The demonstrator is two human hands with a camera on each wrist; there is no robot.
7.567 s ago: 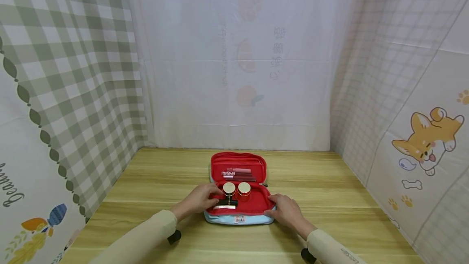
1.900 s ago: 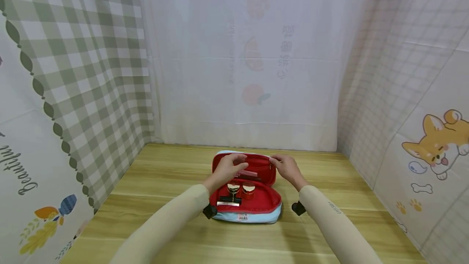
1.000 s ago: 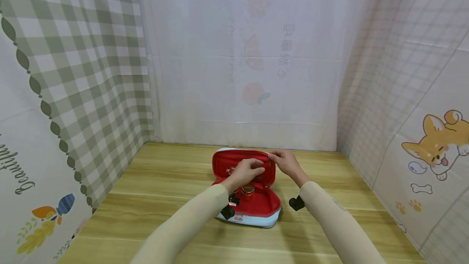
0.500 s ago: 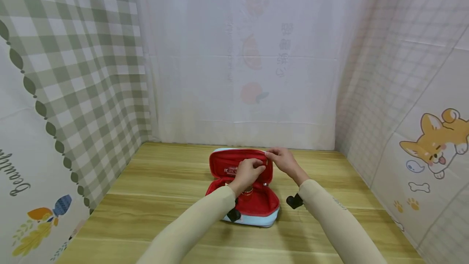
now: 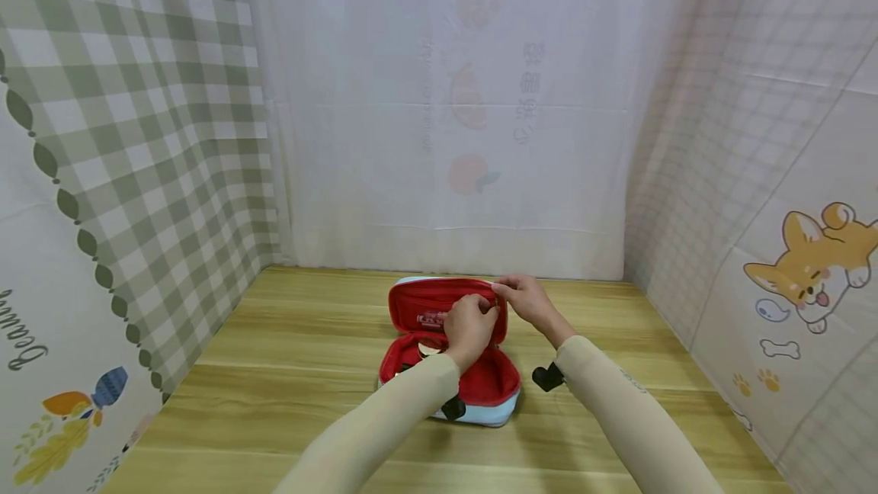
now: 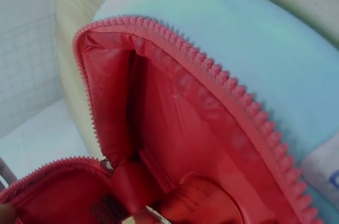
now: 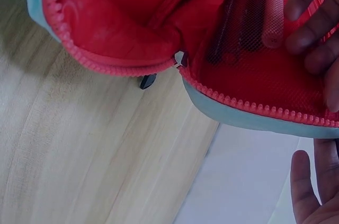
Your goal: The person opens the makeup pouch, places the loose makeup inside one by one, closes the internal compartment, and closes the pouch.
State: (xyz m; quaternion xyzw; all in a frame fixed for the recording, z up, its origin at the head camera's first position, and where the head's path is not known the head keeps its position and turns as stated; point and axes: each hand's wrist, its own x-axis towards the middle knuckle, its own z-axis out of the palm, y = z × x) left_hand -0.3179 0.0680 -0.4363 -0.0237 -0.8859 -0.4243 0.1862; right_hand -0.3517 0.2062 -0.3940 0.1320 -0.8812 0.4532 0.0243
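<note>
A light-blue makeup bag [image 5: 495, 412] with a red lining lies open, its lid [image 5: 411, 300] tilted up at the back. With thumb and fingers, my right hand [image 5: 531, 302] grips the lid's upper right edge. My left hand [image 5: 470, 330] reaches across the bag, fingers curled, and pinches the small zipper pull [image 5: 496, 301] at the right end of the lid's inner pocket; its fingertips partly hide the pull. Slim makeup tubes [image 7: 272, 17] show behind the pocket's mesh [image 7: 259, 83]. A gold-lidded jar [image 5: 430, 347] sits in the base, partly behind my left hand.
The bag stands on a wood-grain table [image 5: 309, 341]. A white curtain [image 5: 357, 174] hangs behind the table, with a green checked cloth [image 5: 171, 113] on the left and a dog-print cloth [image 5: 816, 273] on the right. Black wrist mounts [image 5: 547, 378] sit under both wrists.
My left hand has moved from the base to the lid, then right to the pocket's zipper end, where its fingers have drawn together. My right hand has gone from the base's side to the lid edge.
</note>
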